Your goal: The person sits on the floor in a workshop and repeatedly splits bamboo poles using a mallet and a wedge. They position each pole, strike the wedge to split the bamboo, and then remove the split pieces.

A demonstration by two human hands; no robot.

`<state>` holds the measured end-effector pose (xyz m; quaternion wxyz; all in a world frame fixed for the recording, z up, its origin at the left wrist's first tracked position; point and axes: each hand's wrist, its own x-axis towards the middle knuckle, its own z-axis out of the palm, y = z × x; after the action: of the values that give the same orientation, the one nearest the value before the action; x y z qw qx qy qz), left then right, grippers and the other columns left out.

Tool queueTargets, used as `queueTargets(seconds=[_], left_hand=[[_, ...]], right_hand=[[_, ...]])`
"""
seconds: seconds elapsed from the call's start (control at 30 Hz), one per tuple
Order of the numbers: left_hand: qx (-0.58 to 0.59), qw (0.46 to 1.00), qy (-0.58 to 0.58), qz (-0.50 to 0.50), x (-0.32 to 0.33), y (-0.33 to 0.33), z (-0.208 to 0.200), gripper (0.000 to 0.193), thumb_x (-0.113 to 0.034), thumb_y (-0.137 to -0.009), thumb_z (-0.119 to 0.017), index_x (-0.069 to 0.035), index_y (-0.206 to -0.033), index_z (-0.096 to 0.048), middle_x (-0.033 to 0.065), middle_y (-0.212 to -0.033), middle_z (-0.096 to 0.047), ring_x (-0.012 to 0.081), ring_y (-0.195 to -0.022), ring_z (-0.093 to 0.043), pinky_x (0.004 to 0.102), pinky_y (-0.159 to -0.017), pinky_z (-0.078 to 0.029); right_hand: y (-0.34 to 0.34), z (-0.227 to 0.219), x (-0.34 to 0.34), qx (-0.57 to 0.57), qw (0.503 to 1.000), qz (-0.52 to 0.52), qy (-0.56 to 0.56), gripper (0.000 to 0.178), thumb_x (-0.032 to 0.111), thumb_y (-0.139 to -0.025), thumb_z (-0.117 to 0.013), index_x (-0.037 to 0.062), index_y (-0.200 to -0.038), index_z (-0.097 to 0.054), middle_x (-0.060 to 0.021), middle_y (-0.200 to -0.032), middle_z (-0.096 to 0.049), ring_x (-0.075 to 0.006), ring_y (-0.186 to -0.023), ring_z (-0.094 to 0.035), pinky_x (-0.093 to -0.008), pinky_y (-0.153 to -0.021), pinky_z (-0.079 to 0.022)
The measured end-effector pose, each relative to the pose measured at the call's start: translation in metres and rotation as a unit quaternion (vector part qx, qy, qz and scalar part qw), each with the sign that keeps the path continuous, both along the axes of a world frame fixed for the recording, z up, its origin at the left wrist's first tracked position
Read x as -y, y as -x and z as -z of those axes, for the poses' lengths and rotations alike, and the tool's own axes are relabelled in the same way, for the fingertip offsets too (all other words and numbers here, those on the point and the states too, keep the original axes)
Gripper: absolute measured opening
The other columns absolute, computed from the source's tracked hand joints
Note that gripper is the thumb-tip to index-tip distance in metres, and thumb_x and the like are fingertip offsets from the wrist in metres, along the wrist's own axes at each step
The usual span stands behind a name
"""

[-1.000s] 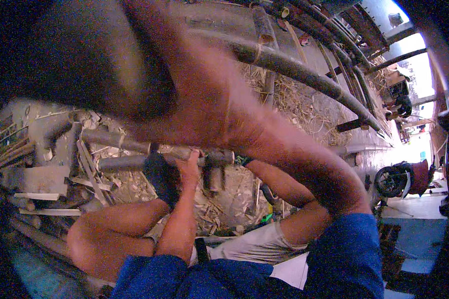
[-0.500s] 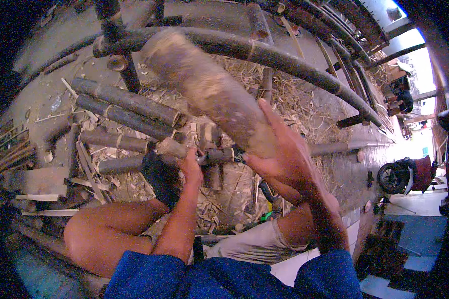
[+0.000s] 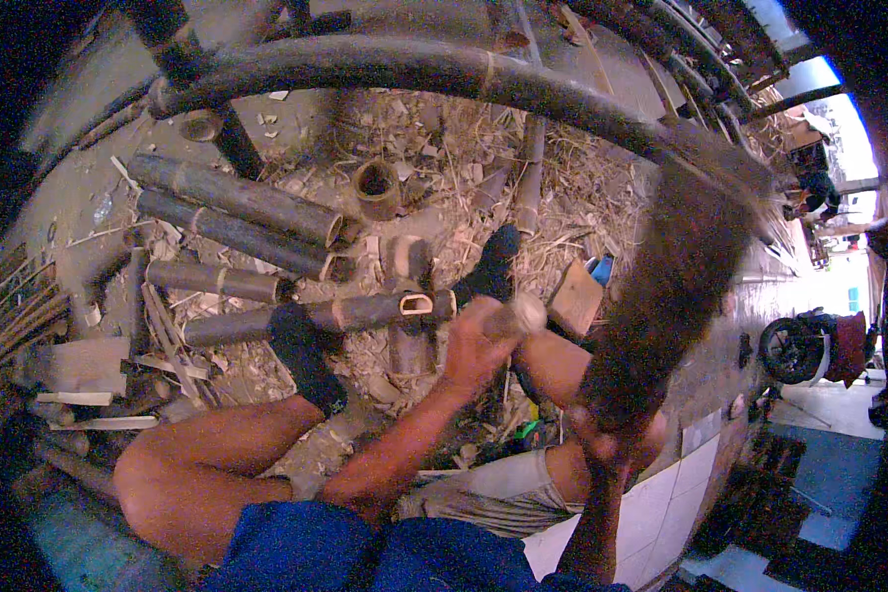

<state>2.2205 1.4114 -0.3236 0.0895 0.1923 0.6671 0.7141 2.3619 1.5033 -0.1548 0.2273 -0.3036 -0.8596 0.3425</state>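
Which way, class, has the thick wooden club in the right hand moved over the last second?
Yes. The wooden club, gripped by the right hand, has swung from the upper left, across the long curved bamboo pole, to the right side, blurred with motion.

Right hand with wooden mallet swung from close over bamboo poles down to right side, mallet head now blurred, raised away from chisel. Bamboo pile uncovered, earlier hidden behind arm.

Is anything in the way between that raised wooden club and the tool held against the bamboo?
Nothing visible: the right hand lifts the club, with open air down to the tool in the left hand on the bamboo pole.
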Motion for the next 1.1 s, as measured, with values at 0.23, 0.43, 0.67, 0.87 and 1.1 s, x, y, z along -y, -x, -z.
queueTargets(seconds=[0.23,0.43,0.67,0.87,1.1], left_hand=[[0.150,0.946,0.053,-0.282,0.031,0.176,0.028,0.069,-0.037,-0.085,-0.076,0.007,-0.134,-0.053,0.0201,-0.127,-0.062,0.0325,-0.113,-0.059,0.0408,-0.104,-0.043],[0.031,0.953,0.070,-0.292,0.036,0.275,0.047,0.056,-0.036,-0.087,-0.074,0.008,-0.119,-0.060,0.0204,-0.114,-0.068,0.0345,-0.105,-0.063,0.0424,-0.096,-0.046],[-0.009,0.974,0.108,-0.201,0.028,0.299,0.066,0.031,-0.026,-0.091,-0.070,0.002,-0.103,-0.067,0.0136,-0.093,-0.073,0.0287,-0.085,-0.068,0.0414,-0.083,-0.050],[-0.034,0.953,0.037,-0.298,0.027,0.331,0.094,0.035,-0.032,-0.092,-0.071,0.002,-0.101,-0.068,0.0118,-0.093,-0.073,0.0263,-0.084,-0.068,0.0399,-0.084,-0.049],[-0.026,0.959,0.053,-0.278,0.027,0.315,0.102,0.050,-0.039,-0.091,-0.072,0.004,-0.116,-0.064,0.0142,-0.109,-0.072,0.0292,-0.097,-0.066,0.0396,-0.091,-0.049]], right_hand=[[-0.020,0.036,-0.018,-0.036,0.996,0.027,0.074,0.081,0.022,-0.073,-0.078,-0.0012,-0.143,-0.043,-0.0172,-0.129,-0.059,-0.0251,-0.116,-0.057,-0.0335,-0.100,-0.045],[-0.007,0.066,-0.028,0.013,0.992,-0.022,0.124,0.077,0.023,-0.073,-0.076,-0.0010,-0.139,-0.047,-0.0155,-0.126,-0.061,-0.0232,-0.111,-0.058,-0.0311,-0.097,-0.045],[-0.018,0.081,-0.035,-0.028,0.980,0.063,0.189,0.073,0.028,-0.074,-0.078,-0.0021,-0.134,-0.049,-0.0153,-0.122,-0.061,-0.0235,-0.108,-0.058,-0.0334,-0.094,-0.046],[-0.025,0.085,-0.031,-0.058,0.960,0.095,0.257,0.071,0.032,-0.075,-0.081,-0.0030,-0.130,-0.051,-0.0152,-0.120,-0.061,-0.0237,-0.104,-0.058,-0.0353,-0.091,-0.047],[-0.032,0.108,-0.048,-0.054,0.961,0.092,0.256,0.062,0.036,-0.076,-0.081,-0.0027,-0.119,-0.057,-0.0136,-0.110,-0.063,-0.0220,-0.096,-0.059,-0.0351,-0.084,-0.048]])
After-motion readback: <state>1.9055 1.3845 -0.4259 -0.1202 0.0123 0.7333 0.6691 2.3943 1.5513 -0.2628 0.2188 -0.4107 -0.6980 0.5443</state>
